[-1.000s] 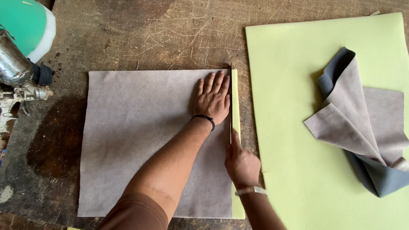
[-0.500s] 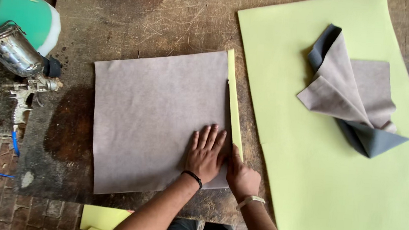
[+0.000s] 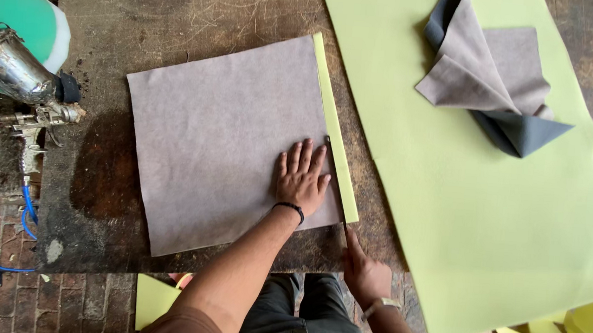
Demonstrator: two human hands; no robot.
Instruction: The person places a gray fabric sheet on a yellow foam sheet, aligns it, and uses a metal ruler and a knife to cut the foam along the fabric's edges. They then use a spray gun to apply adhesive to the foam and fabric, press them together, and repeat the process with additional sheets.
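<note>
While the left hand (image 3: 300, 181) lies flat, fingers spread & released, on the grey fabric sheet (image 3: 224, 140) near its right edge, the right hand (image 3: 366, 272) is clenched round a thin dark blade (image 3: 336, 184) that runs along that edge. Sheet sits mid-desk on the worn wooden desk (image 3: 182, 9), w/ a narrow yellow-green strip (image 3: 334, 131) showing just beside its right side, under the blade. Well apart to the right: a big yellow-green sheet (image 3: 461, 222) carrying a crumpled grey cloth (image 3: 490, 79). At left, a metal spray gun (image 3: 17, 85) w/ blue hose (image 3: 26, 201), next to a green cylinder (image 3: 12, 14).
</note>
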